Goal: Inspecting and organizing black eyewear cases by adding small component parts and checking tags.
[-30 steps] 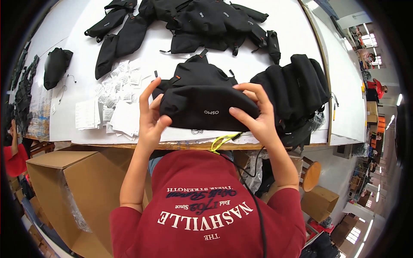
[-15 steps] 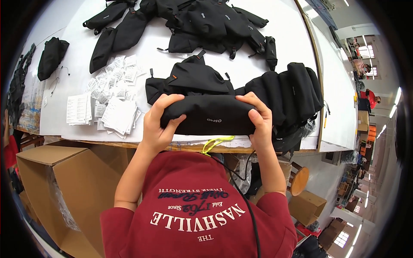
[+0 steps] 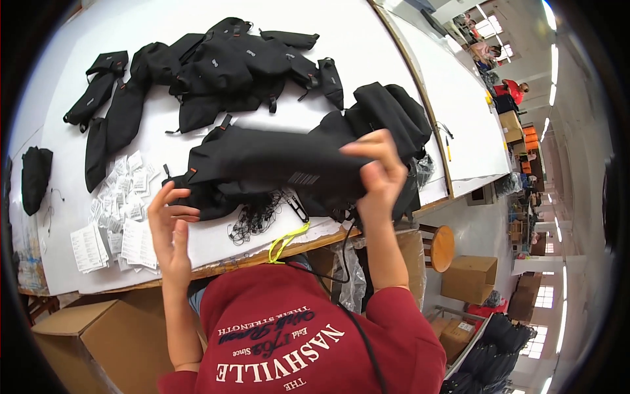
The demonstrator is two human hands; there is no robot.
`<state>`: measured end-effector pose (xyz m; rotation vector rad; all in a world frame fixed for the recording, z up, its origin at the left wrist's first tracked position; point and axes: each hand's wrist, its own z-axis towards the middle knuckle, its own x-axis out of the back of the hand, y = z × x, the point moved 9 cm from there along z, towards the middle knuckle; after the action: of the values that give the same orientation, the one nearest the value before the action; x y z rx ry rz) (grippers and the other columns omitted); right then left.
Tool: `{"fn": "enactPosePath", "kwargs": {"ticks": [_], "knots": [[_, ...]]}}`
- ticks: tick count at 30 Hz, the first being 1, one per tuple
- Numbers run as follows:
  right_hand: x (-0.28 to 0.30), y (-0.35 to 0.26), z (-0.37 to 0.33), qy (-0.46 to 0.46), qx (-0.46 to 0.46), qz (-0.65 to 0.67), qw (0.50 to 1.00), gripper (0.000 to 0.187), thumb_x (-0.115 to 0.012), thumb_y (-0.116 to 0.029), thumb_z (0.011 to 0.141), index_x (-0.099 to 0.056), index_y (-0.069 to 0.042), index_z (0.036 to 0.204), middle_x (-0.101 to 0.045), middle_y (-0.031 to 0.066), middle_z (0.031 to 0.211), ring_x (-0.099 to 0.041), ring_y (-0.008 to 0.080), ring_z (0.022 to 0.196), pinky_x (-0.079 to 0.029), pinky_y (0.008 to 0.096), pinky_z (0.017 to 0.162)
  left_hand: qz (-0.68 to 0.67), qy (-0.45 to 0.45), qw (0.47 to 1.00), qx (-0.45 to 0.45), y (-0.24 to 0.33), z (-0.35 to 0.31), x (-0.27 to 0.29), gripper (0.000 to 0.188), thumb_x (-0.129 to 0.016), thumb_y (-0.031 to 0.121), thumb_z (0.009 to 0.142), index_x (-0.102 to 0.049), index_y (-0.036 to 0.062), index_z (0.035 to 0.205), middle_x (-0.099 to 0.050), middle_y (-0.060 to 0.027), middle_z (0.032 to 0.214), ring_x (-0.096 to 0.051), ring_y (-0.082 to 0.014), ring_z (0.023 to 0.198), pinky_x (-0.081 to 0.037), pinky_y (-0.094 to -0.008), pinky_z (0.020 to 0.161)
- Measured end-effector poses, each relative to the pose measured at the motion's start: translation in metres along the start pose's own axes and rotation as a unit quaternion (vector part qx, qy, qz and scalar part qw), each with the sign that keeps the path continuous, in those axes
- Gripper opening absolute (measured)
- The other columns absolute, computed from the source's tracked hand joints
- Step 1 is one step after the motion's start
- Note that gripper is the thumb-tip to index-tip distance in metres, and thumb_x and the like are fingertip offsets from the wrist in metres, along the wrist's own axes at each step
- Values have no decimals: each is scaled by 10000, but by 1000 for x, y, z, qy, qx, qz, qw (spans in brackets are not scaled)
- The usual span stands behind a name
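Note:
A soft black zip-less-looking pouch (image 3: pixel 275 154), long and blurred by motion, hangs over the table. My right hand (image 3: pixel 378 172) grips its right end between thumb and fingers. Apart from the pouch's left end, my left hand (image 3: pixel 172 226) is raised with its fingers spread and nothing in it. Another black pouch (image 3: pixel 203 197) with an orange tab lies partly hidden below the held one. Stacked black pouches (image 3: pixel 387 111) lie just beyond my right hand. A tangle of thin black cords (image 3: pixel 252 220) sits on the table beneath the held pouch.
A pile of black pouches (image 3: pixel 230 65) covers the far table. White printed paper tags (image 3: pixel 125 197) are heaped left of my left hand. A yellow-green cord (image 3: pixel 289 240) lies by the table's front edge. Cardboard boxes (image 3: pixel 125 335) and a round wooden stool (image 3: pixel 442 249) stand below.
My left hand has let go of the pouch, which both hands held before. The pouch now swings in my right hand alone, and the cords beneath it show. The view has shifted.

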<state>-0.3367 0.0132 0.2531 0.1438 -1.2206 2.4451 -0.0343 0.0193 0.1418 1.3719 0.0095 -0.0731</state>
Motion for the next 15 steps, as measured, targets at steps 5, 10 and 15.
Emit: {"fn": "enactPosePath", "kwargs": {"ticks": [5,10,15], "knots": [[123,-8,24,298,70,-172,936,245,-494,-195,941,-651,-18,1005,-590,27,920,-500,114,829,-381,242,789,147,92,985,-5,-14,-2,54,478,-530,189,928,-386,44,1360,-486,-115,1281,-516,-215,1091,-387,-355,966],[160,44,44,242,23,-385,890,245,-573,-245,930,-665,-60,1062,-552,86,1021,-516,212,980,-393,327,907,434,121,893,18,-19,-13,82,617,-620,281,883,-346,54,1387,-390,-150,1387,-357,-312,1268,-266,-435,1066],[165,95,25,157,-114,-383,903,196,-613,-191,868,-681,-129,1041,-587,89,1067,-511,252,1075,-378,364,971,547,52,830,89,-59,-30,96,845,-718,375,780,-283,75,1440,-257,-206,1482,-228,-375,1368,-200,-467,1105]]}}
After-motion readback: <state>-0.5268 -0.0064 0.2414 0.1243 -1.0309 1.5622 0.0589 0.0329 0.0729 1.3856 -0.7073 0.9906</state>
